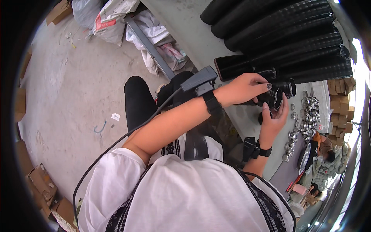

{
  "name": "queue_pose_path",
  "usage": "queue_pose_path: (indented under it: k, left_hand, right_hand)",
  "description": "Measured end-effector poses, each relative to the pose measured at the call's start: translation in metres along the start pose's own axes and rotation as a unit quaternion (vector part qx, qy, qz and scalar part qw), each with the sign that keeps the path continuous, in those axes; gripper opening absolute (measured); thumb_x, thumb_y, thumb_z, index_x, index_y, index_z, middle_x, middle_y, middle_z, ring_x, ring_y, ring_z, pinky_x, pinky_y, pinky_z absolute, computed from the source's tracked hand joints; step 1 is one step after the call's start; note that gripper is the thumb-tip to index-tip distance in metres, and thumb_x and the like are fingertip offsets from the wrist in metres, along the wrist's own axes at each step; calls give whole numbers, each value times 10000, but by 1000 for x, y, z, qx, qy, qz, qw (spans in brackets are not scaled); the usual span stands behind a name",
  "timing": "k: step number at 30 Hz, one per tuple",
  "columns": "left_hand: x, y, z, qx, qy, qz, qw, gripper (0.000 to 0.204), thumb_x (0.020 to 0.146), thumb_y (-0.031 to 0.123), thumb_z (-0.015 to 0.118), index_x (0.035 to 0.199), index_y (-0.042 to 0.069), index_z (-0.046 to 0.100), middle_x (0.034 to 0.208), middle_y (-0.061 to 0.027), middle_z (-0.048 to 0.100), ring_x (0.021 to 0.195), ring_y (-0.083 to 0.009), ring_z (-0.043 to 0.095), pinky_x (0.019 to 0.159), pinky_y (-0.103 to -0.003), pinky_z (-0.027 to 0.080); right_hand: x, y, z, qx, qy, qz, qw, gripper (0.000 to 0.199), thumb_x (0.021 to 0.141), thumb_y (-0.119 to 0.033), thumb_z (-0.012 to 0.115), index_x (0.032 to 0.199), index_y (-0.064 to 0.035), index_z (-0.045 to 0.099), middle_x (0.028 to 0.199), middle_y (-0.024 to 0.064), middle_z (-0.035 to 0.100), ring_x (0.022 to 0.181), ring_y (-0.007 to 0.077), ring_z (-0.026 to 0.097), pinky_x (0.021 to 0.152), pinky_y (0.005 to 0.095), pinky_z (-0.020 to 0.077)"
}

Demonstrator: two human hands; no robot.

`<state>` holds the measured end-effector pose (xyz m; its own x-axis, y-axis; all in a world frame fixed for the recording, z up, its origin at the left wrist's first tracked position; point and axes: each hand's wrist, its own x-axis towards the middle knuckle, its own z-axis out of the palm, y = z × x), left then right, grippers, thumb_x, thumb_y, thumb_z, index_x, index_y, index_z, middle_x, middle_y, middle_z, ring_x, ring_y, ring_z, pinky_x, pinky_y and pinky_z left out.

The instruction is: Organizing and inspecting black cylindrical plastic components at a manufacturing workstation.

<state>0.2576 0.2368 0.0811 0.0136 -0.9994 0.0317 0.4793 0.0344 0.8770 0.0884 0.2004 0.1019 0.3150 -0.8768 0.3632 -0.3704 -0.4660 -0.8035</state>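
1. My left hand (249, 89) reaches in from the left to the right-centre of the frame, its grip closed on a black tube (275, 99), with the thumb on its upper side.
2. My right hand (274, 120) comes up from below; its grip curls around the tube's lower side, thumb and fingertips against the round end.
3. This tube sits right of centre, between my two hands, over the grey bench (240, 120).
4. Just beyond it, toward the right, I see another black tube end with a shiny rim (291, 88).
5. Long black tubes (286, 33) lie side by side across the upper right of the frame.
6. Right of my right hand, silver metal rings (310, 120) lie heaped and scattered on the bench.
7. Cardboard boxes (340, 104) stand near the right edge; stuffed sacks (112, 25) rest on the floor (77, 100) at upper left.
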Motion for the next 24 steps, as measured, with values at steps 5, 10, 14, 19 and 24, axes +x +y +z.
queue_pose_path:
  k: [5,10,14,19,24]
  left_hand:
    - [-4,8,-5,-17,-5,-54,998,488,878,297,645,1261,24,517,893,-37,629,717,-81,603,630,-203,459]
    - [-9,6,-9,-89,-36,-43,994,558,842,244,692,1306,26,473,916,-23,637,708,-50,569,624,-190,449]
    - [-17,11,-8,-123,-45,-17,991,603,827,228,713,1328,25,445,931,-13,637,691,-22,527,603,-185,441]
    - [-21,11,-6,-136,-53,-11,989,631,835,250,707,1343,15,416,916,-9,630,652,-30,521,595,-191,445]
    - [-24,7,4,-245,-33,-37,968,616,843,272,702,1321,-7,433,895,-6,624,621,-42,525,599,-197,464]
  right_hand:
    - [-1,-1,2,11,-6,-9,1000,725,714,16,691,1365,18,373,1295,143,478,1151,203,505,986,319,405]
    - [-4,-20,5,-34,-4,-104,994,817,645,46,719,1376,8,356,1352,133,412,1206,225,462,1025,341,380]
    - [-5,-23,6,-33,0,-125,992,837,627,42,734,1375,2,360,1354,133,409,1210,234,463,1034,351,378]
    - [-6,-24,11,19,-5,-122,992,820,688,79,679,1405,-15,292,1374,149,385,1235,242,441,1063,359,343]
    - [-4,-34,16,167,16,-65,984,851,666,22,719,1398,-18,288,1316,149,437,1181,247,499,995,364,440]
